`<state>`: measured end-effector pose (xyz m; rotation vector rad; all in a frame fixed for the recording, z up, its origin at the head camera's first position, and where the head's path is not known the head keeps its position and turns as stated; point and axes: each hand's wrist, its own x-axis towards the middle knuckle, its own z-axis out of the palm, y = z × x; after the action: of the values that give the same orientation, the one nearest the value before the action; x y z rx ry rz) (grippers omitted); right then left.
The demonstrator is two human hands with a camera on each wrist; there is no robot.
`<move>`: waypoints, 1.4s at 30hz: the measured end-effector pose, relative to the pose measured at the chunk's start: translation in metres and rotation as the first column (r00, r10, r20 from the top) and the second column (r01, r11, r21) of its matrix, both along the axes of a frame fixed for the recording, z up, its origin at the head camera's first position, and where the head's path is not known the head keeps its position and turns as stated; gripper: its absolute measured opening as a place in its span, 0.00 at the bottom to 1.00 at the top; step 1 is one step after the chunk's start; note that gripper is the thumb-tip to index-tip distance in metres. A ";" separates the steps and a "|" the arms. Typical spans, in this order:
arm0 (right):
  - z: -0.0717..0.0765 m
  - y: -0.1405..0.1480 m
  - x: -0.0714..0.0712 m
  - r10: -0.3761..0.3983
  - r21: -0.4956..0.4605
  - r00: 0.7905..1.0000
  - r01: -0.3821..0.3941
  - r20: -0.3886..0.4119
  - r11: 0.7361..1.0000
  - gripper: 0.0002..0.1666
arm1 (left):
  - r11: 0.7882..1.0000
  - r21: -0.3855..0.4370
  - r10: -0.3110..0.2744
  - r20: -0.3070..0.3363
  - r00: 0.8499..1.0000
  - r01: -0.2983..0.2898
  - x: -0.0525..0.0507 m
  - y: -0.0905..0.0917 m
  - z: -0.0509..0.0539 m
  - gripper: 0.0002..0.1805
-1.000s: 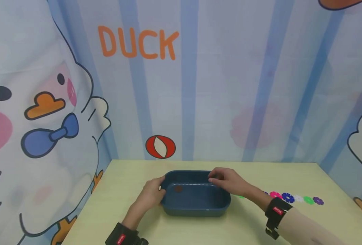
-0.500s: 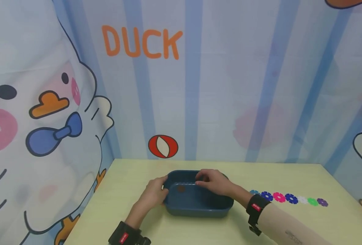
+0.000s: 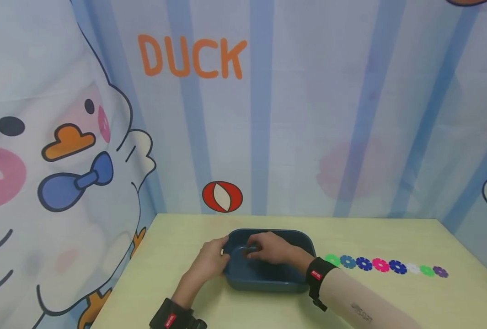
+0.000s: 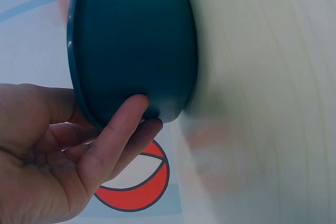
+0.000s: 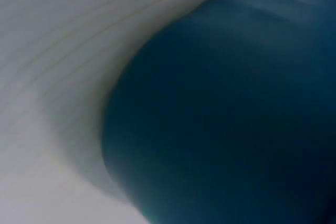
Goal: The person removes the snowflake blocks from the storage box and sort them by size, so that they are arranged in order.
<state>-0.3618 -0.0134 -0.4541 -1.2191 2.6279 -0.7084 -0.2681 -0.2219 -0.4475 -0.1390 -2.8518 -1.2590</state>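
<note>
A dark blue plastic basin (image 3: pixel 268 286) stands on the table in the head view. My left hand (image 3: pixel 208 260) grips its left end; the left wrist view shows two fingers (image 4: pixel 123 124) against the outside of the basin (image 4: pixel 136 40). My right hand (image 3: pixel 273 249) reaches inside the basin with bent fingers. At its fingertips is a small brown piece (image 3: pixel 246 252), mostly covered, and whether the fingers pinch it is unclear. In the right wrist view only the basin's blurred outer side (image 5: pixel 220 119) shows, without the hand.
To the basin's right, several flower-shaped plastic discs (image 3: pixel 381 264) form a row: green, blue, pink, white and purple. The pale yellow table (image 3: pixel 194 224) ends at a duck-printed curtain (image 3: pixel 292 114) behind and at the left.
My right hand has moved left inside the basin, from its right rear rim to the brown piece. The left hand keeps its grip. More of the disc row is uncovered.
</note>
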 end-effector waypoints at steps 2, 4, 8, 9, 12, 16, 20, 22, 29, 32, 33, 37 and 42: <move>-0.001 -0.002 0.000 -0.010 0.009 1.000 0.010 -0.015 1.000 0.15 | 1.000 0.005 -0.004 0.004 1.000 0.004 0.000 0.001 0.001 0.33; -0.003 -0.005 -0.001 -0.012 0.019 0.999 0.013 -0.033 1.000 0.14 | 1.000 0.004 -0.005 0.001 1.000 0.005 0.000 0.002 0.000 0.33; -0.011 -0.008 -0.001 0.000 0.058 0.998 0.003 -0.056 0.998 0.10 | 1.000 0.004 -0.006 0.001 1.000 0.006 0.002 0.002 -0.002 0.33; -0.013 -0.009 0.000 0.003 0.069 0.998 0.001 -0.062 0.998 0.09 | 1.000 0.005 -0.007 0.002 1.000 0.007 0.002 0.002 -0.003 0.33; -0.018 -0.012 0.002 -0.001 0.110 0.996 0.011 -0.094 0.994 0.08 | 1.000 0.018 -0.011 0.007 1.000 0.011 0.003 0.002 -0.005 0.33; -0.022 -0.016 0.004 -0.015 0.149 0.988 0.038 -0.154 0.988 0.07 | 0.999 0.030 -0.015 -0.002 1.000 0.015 0.004 0.002 -0.006 0.33; -0.020 -0.016 0.004 -0.058 0.160 0.985 0.084 -0.163 0.984 0.07 | 0.999 0.028 -0.023 -0.013 1.000 0.023 0.003 0.003 -0.005 0.33; -0.018 -0.015 0.004 -0.082 0.157 0.985 0.106 -0.152 0.982 0.09 | 0.999 0.031 -0.025 -0.013 1.000 0.025 0.003 0.003 -0.004 0.33; -0.015 -0.009 -0.002 -0.068 0.129 0.991 0.082 -0.116 0.988 0.07 | 0.999 0.035 -0.004 0.002 1.000 0.004 0.001 0.003 -0.002 0.33; -0.010 -0.004 -0.005 -0.066 0.037 0.994 0.070 -0.092 0.997 0.08 | 0.999 0.033 0.000 0.005 1.000 0.000 0.000 0.003 -0.001 0.33; -0.008 -0.002 -0.006 -0.066 0.002 0.995 0.066 -0.078 0.998 0.08 | 1.000 0.032 0.001 0.005 1.000 -0.002 -0.001 0.003 0.000 0.33; 0.001 0.008 -0.006 -0.043 -0.110 0.999 0.043 0.000 0.993 0.09 | 1.000 0.010 0.012 -0.010 1.000 -0.012 -0.001 0.002 -0.001 0.33; 0.006 0.026 -0.003 -0.038 -0.191 0.997 0.049 0.061 0.980 0.12 | 1.000 -0.010 0.013 -0.042 0.999 -0.013 -0.002 0.000 -0.003 0.33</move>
<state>-0.3650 0.0130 -0.4480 -1.1712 2.5961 -1.0103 -0.2699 -0.2214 -0.4507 -0.1455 -2.8194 -1.2244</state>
